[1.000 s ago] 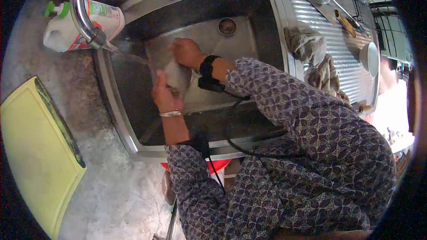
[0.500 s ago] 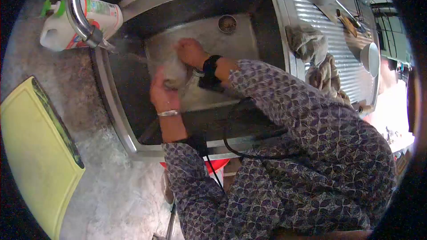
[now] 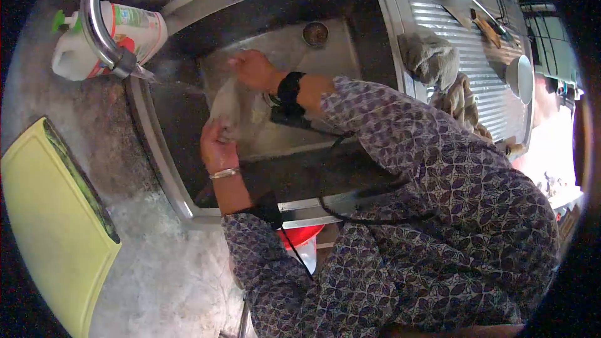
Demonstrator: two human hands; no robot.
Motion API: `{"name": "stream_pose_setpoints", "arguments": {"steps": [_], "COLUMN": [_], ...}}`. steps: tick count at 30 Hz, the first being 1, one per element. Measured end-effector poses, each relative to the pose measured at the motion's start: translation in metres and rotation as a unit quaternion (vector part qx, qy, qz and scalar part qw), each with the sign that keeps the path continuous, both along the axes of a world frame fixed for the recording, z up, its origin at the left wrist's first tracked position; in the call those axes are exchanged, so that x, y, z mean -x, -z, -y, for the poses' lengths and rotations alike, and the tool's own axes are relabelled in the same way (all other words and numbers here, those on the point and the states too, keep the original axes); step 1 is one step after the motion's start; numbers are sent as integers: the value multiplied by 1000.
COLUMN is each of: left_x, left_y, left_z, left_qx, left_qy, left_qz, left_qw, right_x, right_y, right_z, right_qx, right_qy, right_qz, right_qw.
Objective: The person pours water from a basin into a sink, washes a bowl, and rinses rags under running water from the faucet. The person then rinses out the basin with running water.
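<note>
The left hand (image 3: 219, 147) has dropped toward the sink's (image 3: 335, 56) near-left corner, away from the right hand (image 3: 253, 70), so the blurred pale item (image 3: 225, 103) between them seems more stretched, though I cannot tell either grip.

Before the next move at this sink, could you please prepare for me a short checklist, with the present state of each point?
1. Water runs from the tap: ok, a stream leaves the spout.
2. Pale item gripped firmly by the left hand and right hand: cannot tell; it lies between them, but blurred.
3. Drain uncovered: ok, nothing is seen lying over it.
4. Black cord clear of the sink: not ok, it loops over the near side.
5. White bottle outside the basin: ok, beside it, behind the tap.
</note>
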State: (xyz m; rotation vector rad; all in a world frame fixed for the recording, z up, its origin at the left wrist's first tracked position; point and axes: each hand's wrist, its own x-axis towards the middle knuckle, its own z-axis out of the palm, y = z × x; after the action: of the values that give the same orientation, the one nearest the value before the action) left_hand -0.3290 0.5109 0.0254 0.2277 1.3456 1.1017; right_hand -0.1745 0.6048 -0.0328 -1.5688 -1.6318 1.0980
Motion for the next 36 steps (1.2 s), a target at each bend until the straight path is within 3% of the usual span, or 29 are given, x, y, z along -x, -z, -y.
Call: {"name": "stream_pose_setpoints", "arguments": {"steps": [1, 2, 3, 4, 5, 6, 7, 8, 9, 11, 13, 14, 16, 17, 18, 19, 20, 21, 23, 25, 26, 27, 29, 30, 31, 33, 35, 36], "left_x": [9, 17, 15, 7, 2, 9, 22, 29, 15, -26, -13, -3, 22, 33, 35, 33, 39, 49, 54, 54, 61, 75, 73, 57, 46, 29, 12, 2], "left_y": [7, 15, 13, 10, 10, 26, 53, 68, 52, 3, -3, -6, 0, 3, 0, -7, -5, 0, 0, -3, 4, 20, 25, 16, 10, 3, -3, -9], "left_z": [3, 6, 6, 5, 2, -2, -5, -6, -5, -4, -9, -12, -16, -18, -20, -22, -23, -24, -24, -23, -23, -24, -26, -26, -29, -44, -60, -69], "left_qx": [5, 9, 10, -25, -60, -59, -42, -25, -25, 25, -8, -42, -27, -53, -80, -79, -80, -106, -122, -20, -20, -25, -31, -37, -39, -74, -104, -99], "left_qy": [-25, -50, -51, -47, -42, -42, -32, -22, -23, -11, 12, 35, 51, 43, 36, 53, 53, 179, 288, 341, 342, 328, 314, 201, 70, 41, 11, 44], "left_qz": [12, 25, 24, 130, 233, 233, 160, 86, 85, 94, 66, 38, 14, -16, -45, -90, -90, -363, -601, -704, -705, -644, -577, -345, -79, -62, -46, -105], "left_qw": [1000, 998, 998, 990, 970, 970, 986, 996, 996, 995, 998, 998, 998, 998, 995, 991, 991, 908, 735, 622, 622, 690, 753, 916, 994, 994, 993, 989], "right_x": [2, 9, 11, 13, 13, 13, 25, 27, 28, 13, 1, -10, -17, -18, -19, -16, -12, -12, -24, -26, -21, -21, -33, -38, -40, -39, -32, -30], "right_y": [-6, -12, -36, -61, -75, -88, -74, -56, -37, 11, -1, -15, -22, -13, -18, -22, -28, -42, -67, -71, -70, -68, -72, -74, -67, -54, -52, -50], "right_z": [2, 14, 31, 47, 53, 59, 59, 56, 53, 13, 5, 17, 18, 10, 5, 7, 12, 13, 1, -4, -6, -7, -4, -3, -5, -10, -5, -3], "right_qx": [61, -55, -91, -118, -92, -67, -95, -124, -156, -153, -113, 42, 191, -24, -237, -237, -126, -8, 4, 17, 20, 22, -11, -44, -45, -19, -1, 15], "right_qy": [53, -35, -95, -158, -177, -196, -223, -239, -255, -253, -239, -143, -29, -246, -439, -438, -313, -173, -146, -119, -118, -114, -101, -90, -88, -202, -173, -145], "right_qz": [-70, -207, -261, -316, -306, -295, -87, 60, 205, 312, 340, 69, -210, -161, -96, -96, -233, -359, -324, -289, -306, -321, -311, -303, -301, -186, -174, -162], "right_qw": [994, 976, 956, 928, 931, 933, 966, 961, 932, 903, 902, 986, 958, 955, 861, 862, 912, 917, 935, 950, 945, 940, 945, 948, 948, 961, 969, 976]}}
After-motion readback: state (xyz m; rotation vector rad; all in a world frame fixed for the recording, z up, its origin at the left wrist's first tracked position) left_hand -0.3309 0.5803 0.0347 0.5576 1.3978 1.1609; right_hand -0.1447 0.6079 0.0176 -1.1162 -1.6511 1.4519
